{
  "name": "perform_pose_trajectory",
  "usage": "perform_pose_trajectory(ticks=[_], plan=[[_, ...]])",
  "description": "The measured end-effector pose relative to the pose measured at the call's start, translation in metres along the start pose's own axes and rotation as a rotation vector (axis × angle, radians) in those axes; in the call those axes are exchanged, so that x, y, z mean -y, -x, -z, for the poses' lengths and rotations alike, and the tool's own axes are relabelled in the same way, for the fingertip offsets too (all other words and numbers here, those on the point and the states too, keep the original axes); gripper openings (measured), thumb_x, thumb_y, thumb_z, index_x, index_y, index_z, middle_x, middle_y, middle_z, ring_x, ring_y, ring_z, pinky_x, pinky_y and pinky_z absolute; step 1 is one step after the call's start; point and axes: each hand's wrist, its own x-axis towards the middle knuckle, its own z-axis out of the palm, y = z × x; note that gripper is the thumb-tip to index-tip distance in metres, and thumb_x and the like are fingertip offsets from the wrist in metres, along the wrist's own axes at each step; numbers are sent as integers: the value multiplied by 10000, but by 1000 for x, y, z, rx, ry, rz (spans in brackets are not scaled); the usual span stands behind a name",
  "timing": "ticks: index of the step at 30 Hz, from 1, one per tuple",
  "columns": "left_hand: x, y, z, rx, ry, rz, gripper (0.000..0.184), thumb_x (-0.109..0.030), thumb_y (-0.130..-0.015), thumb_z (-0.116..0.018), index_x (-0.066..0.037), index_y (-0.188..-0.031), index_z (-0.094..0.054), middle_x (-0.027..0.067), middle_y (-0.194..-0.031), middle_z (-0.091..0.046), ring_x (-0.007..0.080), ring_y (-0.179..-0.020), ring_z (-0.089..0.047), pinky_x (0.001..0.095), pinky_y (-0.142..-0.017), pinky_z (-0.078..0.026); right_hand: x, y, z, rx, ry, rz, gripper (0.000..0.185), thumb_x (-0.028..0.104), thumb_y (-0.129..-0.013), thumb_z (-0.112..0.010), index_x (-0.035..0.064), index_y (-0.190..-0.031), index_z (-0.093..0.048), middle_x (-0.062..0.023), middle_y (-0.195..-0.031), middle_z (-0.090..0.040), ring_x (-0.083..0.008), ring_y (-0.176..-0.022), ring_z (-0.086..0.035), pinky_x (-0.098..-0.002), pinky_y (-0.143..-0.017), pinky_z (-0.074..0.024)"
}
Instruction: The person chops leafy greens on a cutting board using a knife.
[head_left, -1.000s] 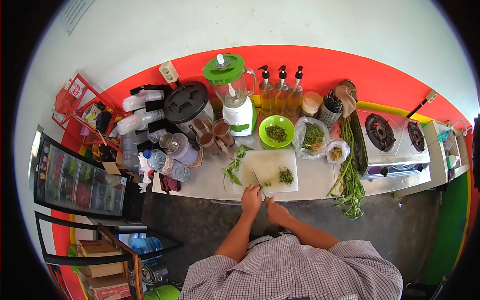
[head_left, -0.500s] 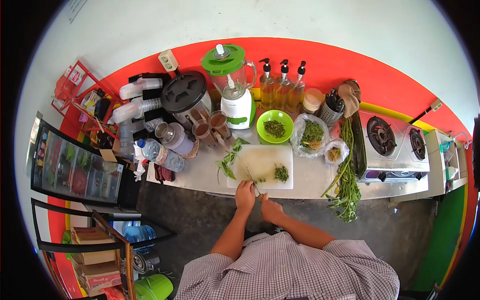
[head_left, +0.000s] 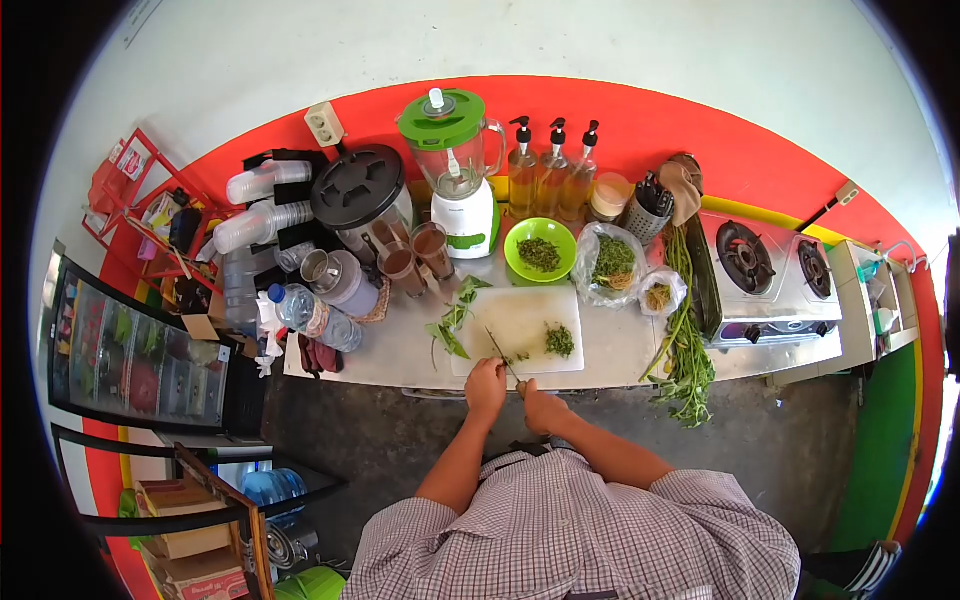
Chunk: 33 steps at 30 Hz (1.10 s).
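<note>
My right hand (head_left: 543,410) is closed around the handle of a knife (head_left: 497,345), whose blade points up and left over the white cutting board (head_left: 490,308). Beside the blade, at the board's front edge, is my left hand (head_left: 486,388) with its fingers drawn together; what they pinch is hidden. A few green scraps (head_left: 518,357) lie close to the blade. Farther right on the board sits a small heap of chopped greens (head_left: 559,341). Uncut leafy sprigs (head_left: 456,318) rest along the board's left edge. Behind it stands a green bowl (head_left: 513,262) with chopped greens inside.
Bags of greens (head_left: 612,262) and roots (head_left: 660,292) lie right of the board. Long-stemmed greens (head_left: 680,330) hang over the counter's front edge beside a gas stove (head_left: 765,275). A blender (head_left: 464,220), pump bottles (head_left: 553,178), glasses (head_left: 402,268) and a water bottle (head_left: 318,318) line the back and left.
The view has shifted slightly, so the counter appears a little farther left. Both hands stay at the board's front edge, with the knife still in my right hand.
</note>
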Motion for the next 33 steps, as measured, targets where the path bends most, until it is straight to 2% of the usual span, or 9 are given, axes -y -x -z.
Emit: perform_pose_trajectory(ticks=[3, 8, 12, 15, 19, 21, 25, 28, 33], plan=[[7, -8, 1, 62, 28, 17, 97, -135, -878, -665, -71, -941, -701, 129, -944, -682, 371, -852, -668, 467, -725, -539, -2, -6, -26, -121, -21, 0, 608, 104, -867, -623, -72, -1352, -301, -311, -1106, -677, -439, -1054, -679, -502, -893, -542], [9, -3, 2, 32, 72, -35, 92, -103, -837, -695, -61, -919, -706, 154, -864, -671, 386, -784, -654, 462, -695, -531, 3, -10, -12, -61, 28, -28, 633, 95, -874, -606, -84, -1382, -275, -301, -1102, -684, -436, -1039, -687, -504, -881, -548], [8, 2, 5, -5, 79, -99, 111, -118, -853, -673, -62, -941, -712, 143, -913, -670, 384, -814, -662, 463, -719, -541, 6, -7, -19, -110, 46, -51, 651, 108, -892, -592, -84, -1421, -265, -275, -1086, -700, -388, -1016, -711, -473, -848, -571], [8, 2, 8, 9, 81, -108, 129, -131, -867, -658, -65, -960, -718, 134, -937, -667, 378, -836, -670, 461, -736, -551, 6, -11, -31, -143, 21, -55, 624, 89, -877, -604, -80, -1380, -276, -302, -1099, -684, -430, -1038, -690, -494, -869, -557], [10, -1, 7, 17, 119, -44, 115, -89, -827, -696, -54, -933, -723, 136, -948, -663, 355, -815, -669, 433, -726, -542, 10, -12, -18, -103, 5, -56, 679, 87, -876, -604, -95, -1422, -244, -305, -1101, -682, -427, -1038, -691, -492, -876, -556], [13, -7, 5, -3, 142, -58, 113, -80, -825, -699, -50, -932, -721, 134, -959, -657, 347, -809, -671, 430, -724, -542, 11, -9, -18, -129, 57, -65, 629, 111, -905, -576, -70, -1424, -268, -262, -1088, -705, -384, -1027, -710, -474, -859, -569], [20, -11, 5, 8, 192, -79, 114, -57, -832, -698, -33, -943, -709, 137, -991, -638, 334, -788, -672, 423, -721, -546, 10, -8, -31, -188, 1, -68, 602, 108, -897, -592, -53, -1393, -292, -257, -1096, -705, -389, -1029, -708, -473, -863, -570], [16, -6, 6, 38, 198, -40, 105, -65, -857, -681, -12, -946, -695, 147, -996, -630, 345, -783, -666, 423, -718, -545, 13, -8, -19, -97, 53, -57, 578, 121, -908, -583, -44, -1382, -297, -263, -1109, -701, -393, -1030, -707, -467, -869, -570], [19, 0, 4, 20, 132, -167, 135, -100, -915, -628, -13, -1005, -680, 136, -1069, -612, 369, -845, -664, 450, -738, -545, 15, -6, -33, -169, 3, -107, 645, 106, -841, -696, -27, -1343, -314, -265, -1092, -705, -382, -1028, -712, -468, -856, -572]])
